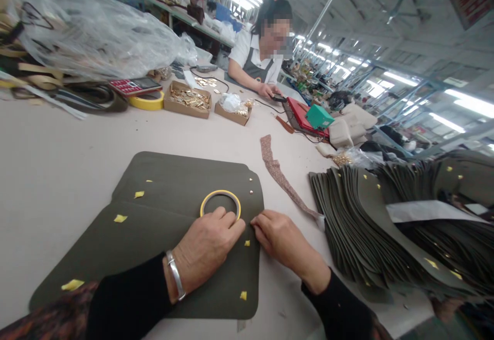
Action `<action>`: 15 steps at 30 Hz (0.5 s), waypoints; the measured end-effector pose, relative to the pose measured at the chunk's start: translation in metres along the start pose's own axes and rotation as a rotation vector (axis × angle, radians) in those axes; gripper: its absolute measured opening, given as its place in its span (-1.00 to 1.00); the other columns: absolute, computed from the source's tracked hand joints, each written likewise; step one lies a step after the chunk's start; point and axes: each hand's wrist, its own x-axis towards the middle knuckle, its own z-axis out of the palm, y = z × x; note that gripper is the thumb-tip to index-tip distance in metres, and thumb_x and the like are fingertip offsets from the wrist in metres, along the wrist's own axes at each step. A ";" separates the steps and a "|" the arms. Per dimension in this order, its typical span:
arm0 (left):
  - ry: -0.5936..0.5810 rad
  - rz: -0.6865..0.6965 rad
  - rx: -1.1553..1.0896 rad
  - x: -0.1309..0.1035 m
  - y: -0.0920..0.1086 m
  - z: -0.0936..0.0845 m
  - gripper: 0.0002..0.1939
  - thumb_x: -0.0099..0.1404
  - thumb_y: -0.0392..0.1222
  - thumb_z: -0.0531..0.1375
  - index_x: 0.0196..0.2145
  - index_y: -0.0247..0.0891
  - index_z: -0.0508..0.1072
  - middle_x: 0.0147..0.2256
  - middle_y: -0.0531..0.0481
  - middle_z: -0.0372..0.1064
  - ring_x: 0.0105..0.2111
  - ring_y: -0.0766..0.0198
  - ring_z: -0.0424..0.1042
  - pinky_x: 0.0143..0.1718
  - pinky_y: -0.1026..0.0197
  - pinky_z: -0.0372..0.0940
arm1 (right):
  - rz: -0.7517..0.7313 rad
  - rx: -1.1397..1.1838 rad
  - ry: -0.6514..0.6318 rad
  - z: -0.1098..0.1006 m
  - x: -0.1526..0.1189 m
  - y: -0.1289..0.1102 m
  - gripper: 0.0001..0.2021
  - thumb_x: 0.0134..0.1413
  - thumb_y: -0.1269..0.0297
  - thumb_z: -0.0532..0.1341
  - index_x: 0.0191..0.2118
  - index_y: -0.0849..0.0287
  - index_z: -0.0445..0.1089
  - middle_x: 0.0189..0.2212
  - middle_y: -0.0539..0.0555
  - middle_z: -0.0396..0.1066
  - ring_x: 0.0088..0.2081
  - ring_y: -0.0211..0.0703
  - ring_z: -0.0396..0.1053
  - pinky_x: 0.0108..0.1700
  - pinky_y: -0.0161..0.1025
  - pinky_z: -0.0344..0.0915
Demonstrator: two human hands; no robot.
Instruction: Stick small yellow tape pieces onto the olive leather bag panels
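My left hand, with a silver bracelet at the wrist, is closed on a roll of yellow tape. The roll rests over a flat dark olive panel that lies on the table. A second olive layer is visible toward the far side, with two small metal studs near its right edge. Small yellow tape pieces are scattered over the panel. At the panel's right edge, close to the left fingertips, my right hand is pinched; whatever its fingers hold is hidden.
Right of me lies a thick stack of olive panels. A ragged brown strip sits between. Farther back are boxes of gold metal parts, another yellow tape roll, a plastic bag and a red case. A co-worker sits across.
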 end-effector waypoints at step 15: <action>0.506 0.022 -0.171 -0.001 -0.027 -0.032 -0.79 0.40 -0.19 0.03 -0.09 -0.23 0.41 -0.19 0.00 0.54 -0.26 0.29 0.54 -0.22 0.29 0.43 | 0.279 0.256 -0.071 -0.010 -0.014 -0.022 -0.77 -0.10 0.52 0.12 -0.61 0.16 0.45 -0.67 0.02 0.42 -0.60 -0.25 0.34 -0.52 -0.33 0.06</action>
